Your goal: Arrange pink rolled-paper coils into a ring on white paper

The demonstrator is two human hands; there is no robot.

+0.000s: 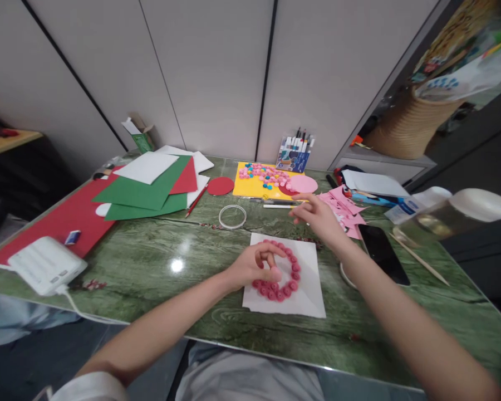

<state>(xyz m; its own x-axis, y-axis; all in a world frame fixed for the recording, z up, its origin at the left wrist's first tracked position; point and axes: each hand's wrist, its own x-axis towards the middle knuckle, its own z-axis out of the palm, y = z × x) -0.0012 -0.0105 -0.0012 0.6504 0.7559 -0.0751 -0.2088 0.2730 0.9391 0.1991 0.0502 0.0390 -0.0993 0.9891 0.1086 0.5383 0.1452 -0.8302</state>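
Observation:
A ring of small deep-pink paper rolls [294,275] lies on a white paper sheet [311,303] before me. My left hand [261,264] is over the ring's left side, index finger stretched across it and thumb apart, with nothing visible between them. Farther off to the right, my right hand [313,214] hovers by a white pen [273,206], its fingers loosely bent and apart. Beyond it are a pale pink paper disc [304,184] and many pink and blue pieces [265,174] on a yellow sheet [242,189].
Pink paper strips [343,209], a black phone [384,253], a wooden stick [420,259] and a lidded container [434,223] lie or stand at right. Left are green sheets [137,189], a red sheet [37,228] and a white charger [45,266]. A white ring [232,227] lies mid-table.

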